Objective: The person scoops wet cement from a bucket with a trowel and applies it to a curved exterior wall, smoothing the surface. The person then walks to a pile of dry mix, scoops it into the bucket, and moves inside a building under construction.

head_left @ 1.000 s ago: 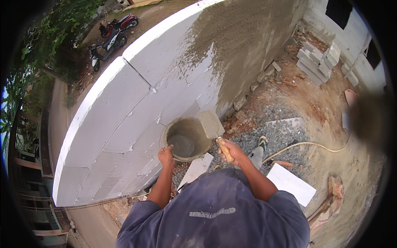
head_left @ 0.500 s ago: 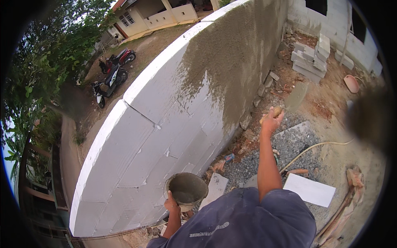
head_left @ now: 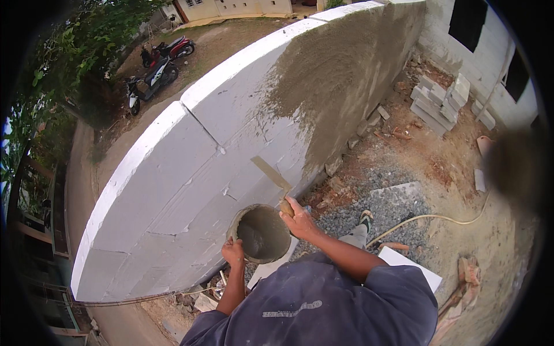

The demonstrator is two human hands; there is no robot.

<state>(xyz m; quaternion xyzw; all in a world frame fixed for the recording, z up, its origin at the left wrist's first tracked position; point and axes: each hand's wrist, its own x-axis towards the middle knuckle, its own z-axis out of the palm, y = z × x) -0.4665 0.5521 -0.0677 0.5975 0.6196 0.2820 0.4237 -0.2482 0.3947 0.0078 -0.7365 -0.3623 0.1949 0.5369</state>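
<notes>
My left hand point(head_left: 233, 251) is closed on the rim of a round bucket point(head_left: 259, 214), which has wet grey mortar point(head_left: 257, 236) in the bottom. Just right of the bucket's rim, my right hand point(head_left: 301, 220) grips the handle of a trowel point(head_left: 268, 171). The blade points up and left, close in front of the block wall point(head_left: 202, 173). Wet grey-brown render point(head_left: 332, 75) covers the far right part of the wall; its nearer part is bare pale block with smeared joints. I cannot tell whether the blade touches the wall.
Grey gravel point(head_left: 381, 205) and a yellowish hose point(head_left: 427, 217) lie on the ground to my right. A white board-like slab point(head_left: 412, 266) is beside me. Loose blocks point(head_left: 438, 104) are stacked near a building at the back right. Two motorbikes point(head_left: 151, 86) stand beyond the wall.
My right hand with the trowel has swung from far right back left to beside the bucket. My left hand and the bucket are slightly higher in view, which has shifted.
</notes>
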